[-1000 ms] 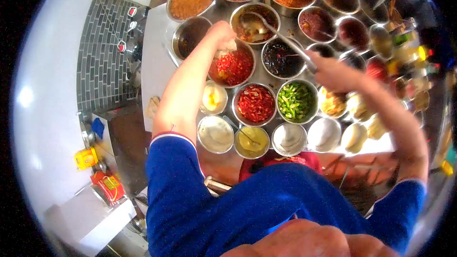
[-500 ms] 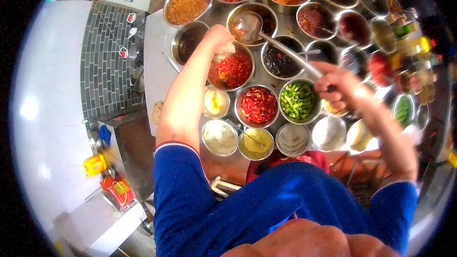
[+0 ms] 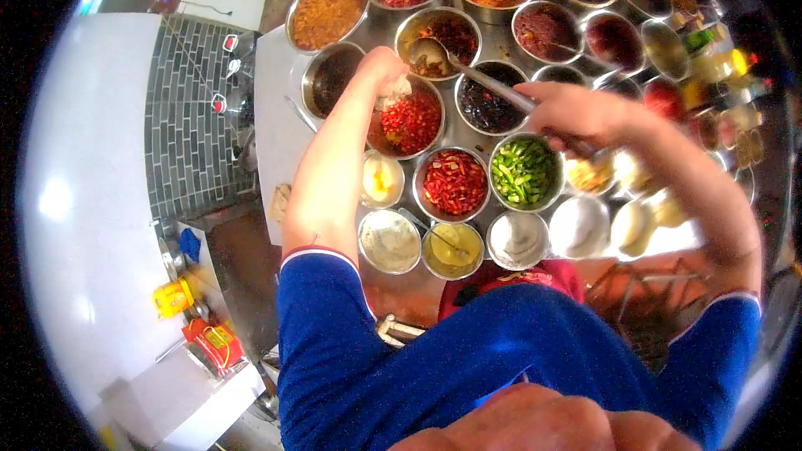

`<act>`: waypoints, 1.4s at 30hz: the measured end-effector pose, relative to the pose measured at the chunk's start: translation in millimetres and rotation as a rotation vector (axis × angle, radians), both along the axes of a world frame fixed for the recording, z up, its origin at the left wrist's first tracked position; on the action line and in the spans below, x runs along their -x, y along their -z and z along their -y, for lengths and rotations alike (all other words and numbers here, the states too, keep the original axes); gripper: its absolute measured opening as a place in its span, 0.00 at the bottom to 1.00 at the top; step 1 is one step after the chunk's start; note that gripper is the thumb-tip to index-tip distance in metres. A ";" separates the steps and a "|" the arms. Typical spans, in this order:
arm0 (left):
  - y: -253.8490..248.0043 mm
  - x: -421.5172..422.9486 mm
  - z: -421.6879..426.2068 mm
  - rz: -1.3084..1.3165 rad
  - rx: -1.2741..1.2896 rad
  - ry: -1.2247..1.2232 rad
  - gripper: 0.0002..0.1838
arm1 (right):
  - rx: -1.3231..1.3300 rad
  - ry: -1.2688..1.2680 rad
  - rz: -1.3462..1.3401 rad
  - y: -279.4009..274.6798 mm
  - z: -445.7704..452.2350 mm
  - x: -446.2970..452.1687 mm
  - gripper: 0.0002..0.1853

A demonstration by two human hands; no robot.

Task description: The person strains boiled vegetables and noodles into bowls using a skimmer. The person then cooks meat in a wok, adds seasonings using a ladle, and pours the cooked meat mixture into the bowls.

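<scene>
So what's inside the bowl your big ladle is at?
Dark reddish-brown bits show inside the metal bowl. The ladle hides part, so what's beneath its scoop, or deeper down, can't be seen.

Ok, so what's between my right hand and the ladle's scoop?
In the head view, the ladle's handle runs between your right hand and the scoop, passing above the bowl of dark food.

Ladle [image 3: 489, 82] shifted
Its scoop [image 3: 428, 58] has moved toward the pot's [image 3: 479, 37] near side (more dark-red food [image 3: 452, 32] shows now).
</scene>
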State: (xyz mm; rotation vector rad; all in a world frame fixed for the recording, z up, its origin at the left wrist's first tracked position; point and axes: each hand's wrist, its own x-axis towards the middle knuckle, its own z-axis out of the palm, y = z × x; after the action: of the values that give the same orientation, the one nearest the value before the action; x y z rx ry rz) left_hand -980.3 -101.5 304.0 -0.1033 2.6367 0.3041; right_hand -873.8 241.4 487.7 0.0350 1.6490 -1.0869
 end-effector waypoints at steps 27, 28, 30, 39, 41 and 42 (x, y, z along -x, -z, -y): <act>-127.9 -267.0 -205.8 0.069 -1.544 -0.746 0.20 | 0.289 -0.033 -0.554 73.5 -96.1 -163.0 0.18; -118.0 -267.6 -197.0 0.089 -1.520 -0.711 0.20 | 0.123 0.176 -0.528 75.3 -124.1 -154.0 0.23; -122.3 -278.7 -196.1 0.139 -1.511 -0.716 0.20 | -0.256 0.584 -0.727 138.8 -201.8 -133.4 0.23; -190.0 -305.7 -316.6 0.450 -1.659 -0.816 0.20 | 0.270 0.962 -0.554 215.9 -292.0 -34.8 0.19; -172.8 -309.3 -324.1 0.450 -1.606 -0.809 0.20 | 0.037 0.721 -0.971 172.1 -276.4 -52.0 0.14; -167.2 -310.9 -327.6 0.453 -1.586 -0.806 0.20 | 0.060 0.561 -1.178 168.6 -279.6 -58.5 0.12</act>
State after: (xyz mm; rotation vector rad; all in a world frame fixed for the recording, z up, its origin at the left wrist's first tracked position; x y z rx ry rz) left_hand -669.3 226.1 471.2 -0.5664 1.1788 2.1145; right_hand -815.3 521.0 319.1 -0.2416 2.7474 -1.7562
